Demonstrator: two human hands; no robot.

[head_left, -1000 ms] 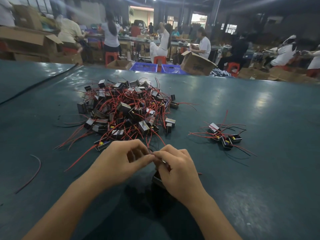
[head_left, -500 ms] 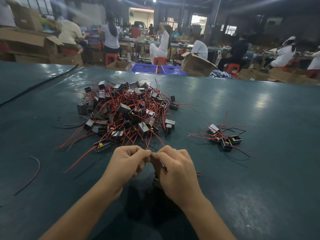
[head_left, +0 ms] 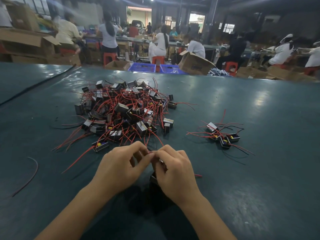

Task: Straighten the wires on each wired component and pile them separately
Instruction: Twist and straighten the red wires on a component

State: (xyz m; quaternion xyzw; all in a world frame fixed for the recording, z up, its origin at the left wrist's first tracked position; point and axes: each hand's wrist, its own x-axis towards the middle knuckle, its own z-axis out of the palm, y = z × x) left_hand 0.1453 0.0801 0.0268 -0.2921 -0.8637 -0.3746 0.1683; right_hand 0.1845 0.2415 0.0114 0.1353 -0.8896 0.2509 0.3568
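Note:
A big tangled heap of small black wired components [head_left: 124, 111] with red wires lies on the dark green table [head_left: 259, 170], just beyond my hands. To the right sits a small separate pile [head_left: 223, 135] of a few components with spread wires. My left hand [head_left: 121, 168] pinches a red wire where it meets my right hand. My right hand [head_left: 174, 172] grips one black component [head_left: 154, 178], mostly hidden under the fingers; a red wire end [head_left: 198, 175] pokes out to its right.
A loose dark red wire [head_left: 31, 174] curves on the table at the left. A black cable [head_left: 39, 84] runs across the far left. Beyond the table's far edge are cardboard boxes [head_left: 194, 64], blue crates [head_left: 142, 67], red stools and seated people.
Both hands stay together over the same component. The left fingers have loosened and opened a little, then pinch the wire near the right hand again. The piles have not moved.

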